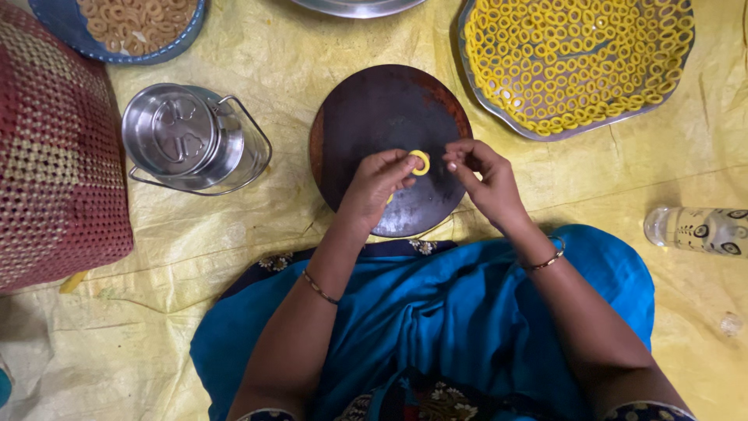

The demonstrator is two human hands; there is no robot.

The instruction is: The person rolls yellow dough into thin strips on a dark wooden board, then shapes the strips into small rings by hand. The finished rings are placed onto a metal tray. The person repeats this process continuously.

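Observation:
My left hand [379,183] pinches a small yellow dough ring [421,162] over a round dark board [374,117] that lies on the yellow sheet in front of my lap. A bit of yellow dough shows under the left palm. My right hand [481,178] hovers just right of the ring, fingers curled, thumb and forefinger close together, holding nothing that I can see. Both wrists wear thin bangles.
A metal tray [527,126] filled with several yellow rings sits at the upper right. A steel lidded container [187,139] stands left of the board, a blue plate [62,27] of fried rings at top left, a woven red basket [54,156] far left, a glass bottle [697,230] at right.

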